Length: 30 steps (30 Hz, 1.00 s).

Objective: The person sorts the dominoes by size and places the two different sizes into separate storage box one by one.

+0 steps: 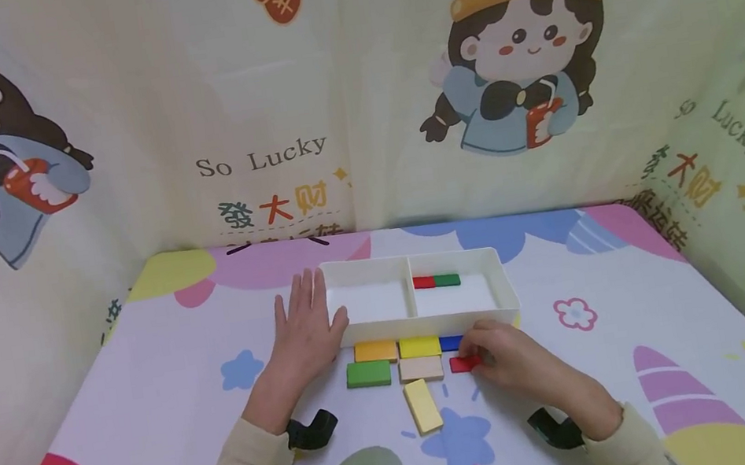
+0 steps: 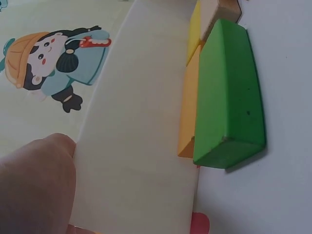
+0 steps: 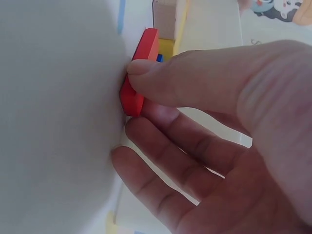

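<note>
With thumb and fingers, my right hand (image 1: 510, 356) pinches a red block (image 1: 461, 364) low over the table, at the front right of a white two-compartment box (image 1: 378, 332). The right wrist view shows the thumb on one face of that red block (image 3: 130, 101). My left hand (image 1: 303, 340) rests against the box's left end, fingers straight. In front of the box lie an orange block (image 1: 375, 351), a yellow block (image 1: 420, 347) and a blue block (image 1: 450, 343), the last partly hidden by the right hand. Nearer are a green block (image 1: 368, 374) and a beige block (image 1: 421, 369).
A pale yellow block (image 1: 423, 406) lies slanted, closest to me. Inside the box's right compartment, a small red block (image 1: 424, 282) and a dark green block (image 1: 447, 281) lie end to end. A printed cloth (image 1: 579, 378) covers the table, and printed curtains (image 1: 394, 182) hang behind it.
</note>
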Motion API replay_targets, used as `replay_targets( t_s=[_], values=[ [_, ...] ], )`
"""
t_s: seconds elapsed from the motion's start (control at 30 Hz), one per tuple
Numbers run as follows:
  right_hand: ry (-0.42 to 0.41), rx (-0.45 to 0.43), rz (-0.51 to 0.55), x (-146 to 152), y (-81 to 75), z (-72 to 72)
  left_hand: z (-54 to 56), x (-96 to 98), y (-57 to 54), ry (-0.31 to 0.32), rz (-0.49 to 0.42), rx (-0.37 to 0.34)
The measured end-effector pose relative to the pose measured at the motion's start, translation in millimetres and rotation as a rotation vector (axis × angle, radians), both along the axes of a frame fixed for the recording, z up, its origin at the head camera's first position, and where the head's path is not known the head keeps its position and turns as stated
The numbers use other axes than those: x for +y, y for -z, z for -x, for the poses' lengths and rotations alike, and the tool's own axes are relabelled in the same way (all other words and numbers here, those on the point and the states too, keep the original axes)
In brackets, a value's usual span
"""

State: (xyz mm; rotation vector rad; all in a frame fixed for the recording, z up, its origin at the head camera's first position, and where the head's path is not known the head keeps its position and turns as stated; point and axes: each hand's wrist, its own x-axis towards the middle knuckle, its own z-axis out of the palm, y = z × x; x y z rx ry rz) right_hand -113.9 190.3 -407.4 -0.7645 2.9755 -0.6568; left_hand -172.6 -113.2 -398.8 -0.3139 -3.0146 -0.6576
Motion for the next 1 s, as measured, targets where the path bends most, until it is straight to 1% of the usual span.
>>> replay_targets(
  t_s=[0.2, 0.47, 0.77, 1.0],
  values=[
    [0.009, -0.022, 0.015, 3, -1.0, 0.0, -1.5, 0.3, 2.0, -0.005, 0.014, 0.015],
    [-0.011, -0.043, 0.048, 6, -4.1, 1.1, -0.2, 0.9, 2.8, -0.012, 0.038, 0.021],
    [-0.018, -0.073, 0.067, 5, -8.4, 2.2, 0.3, -0.6, 4.7, -0.017, 0.018, 0.0],
    [-0.036, -0.046, 0.062, 6, -10.4, 3.7, 1.4, 0.0, 4.2, -0.02, 0.002, 0.013]
  ],
)
